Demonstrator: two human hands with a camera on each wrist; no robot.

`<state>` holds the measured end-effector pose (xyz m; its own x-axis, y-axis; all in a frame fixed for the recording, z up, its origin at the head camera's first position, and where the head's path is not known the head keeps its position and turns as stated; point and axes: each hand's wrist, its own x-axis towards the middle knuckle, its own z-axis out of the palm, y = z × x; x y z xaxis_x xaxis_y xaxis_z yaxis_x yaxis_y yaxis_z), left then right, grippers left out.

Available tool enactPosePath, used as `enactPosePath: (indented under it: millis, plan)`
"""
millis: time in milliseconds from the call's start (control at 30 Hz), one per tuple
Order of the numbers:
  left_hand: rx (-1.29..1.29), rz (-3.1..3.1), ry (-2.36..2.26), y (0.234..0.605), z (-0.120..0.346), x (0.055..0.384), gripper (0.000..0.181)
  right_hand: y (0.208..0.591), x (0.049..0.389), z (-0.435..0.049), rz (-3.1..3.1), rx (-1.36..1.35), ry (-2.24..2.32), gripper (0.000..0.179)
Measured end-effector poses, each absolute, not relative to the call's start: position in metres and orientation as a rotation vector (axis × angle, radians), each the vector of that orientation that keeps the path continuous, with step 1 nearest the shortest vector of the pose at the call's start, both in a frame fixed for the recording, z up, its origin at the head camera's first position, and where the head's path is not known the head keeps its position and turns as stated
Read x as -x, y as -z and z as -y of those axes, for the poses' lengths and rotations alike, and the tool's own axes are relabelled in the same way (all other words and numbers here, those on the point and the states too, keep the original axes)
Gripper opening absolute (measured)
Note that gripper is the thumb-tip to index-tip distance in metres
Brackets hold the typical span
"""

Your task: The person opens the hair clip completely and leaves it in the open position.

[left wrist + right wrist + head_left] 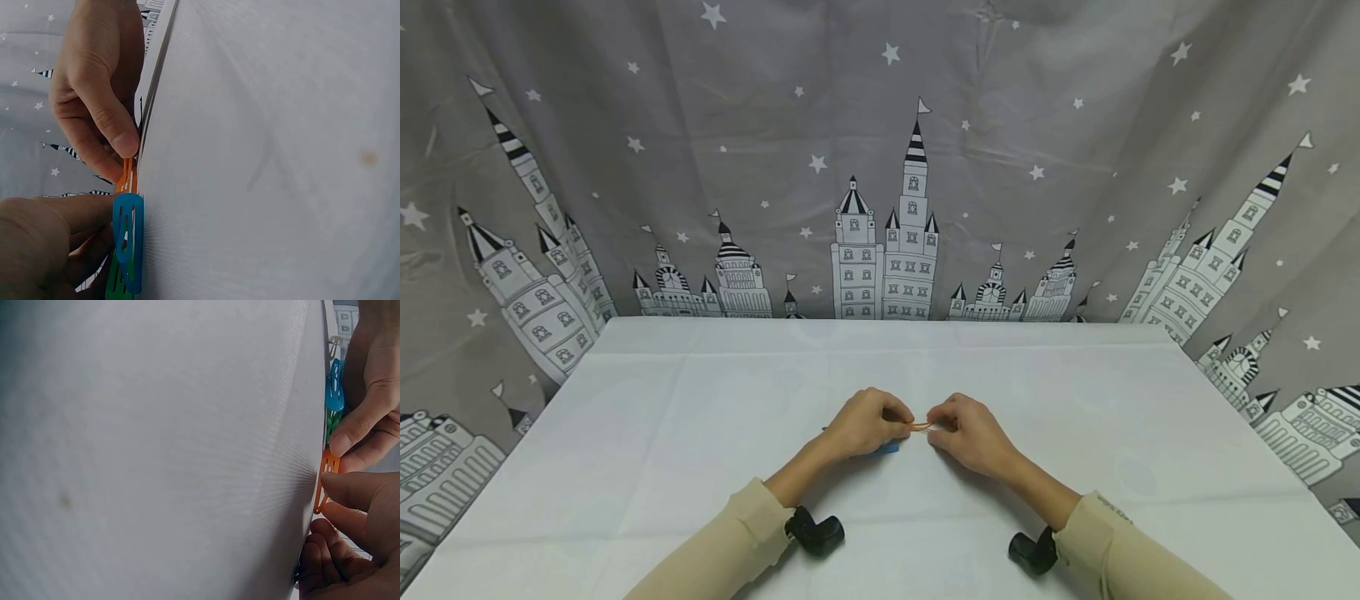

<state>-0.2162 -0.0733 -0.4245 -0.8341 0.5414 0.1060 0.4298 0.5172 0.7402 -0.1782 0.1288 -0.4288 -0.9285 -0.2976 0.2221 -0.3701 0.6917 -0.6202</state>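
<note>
An orange snap hair clip is between the two hands, low over the white table. My left hand pinches one end between thumb and finger. At the other end, the thumb and fingers of my right hand pinch the same clip, its slotted body plain in the right wrist view. Close to the left hand is a blue snap hair clip, with a green snap hair clip partly hidden behind it. Beyond these, the right wrist view shows a pale clip. I cannot tell whether the clips are linked.
A white cloth with faint creases covers the table. Behind it hangs a grey curtain printed with castles and stars. Black wrist cameras sit at both beige cuffs, just above the tabletop.
</note>
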Motion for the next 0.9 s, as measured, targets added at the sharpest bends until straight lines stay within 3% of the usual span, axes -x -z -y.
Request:
enactPosePath:
  millis: [900]
  plan:
    - [-0.889, -2.619, -1.292, 0.421, 0.07, 0.214, 0.013, 0.412, 0.165, -0.126, 2.578, -0.513, -1.297, 0.015]
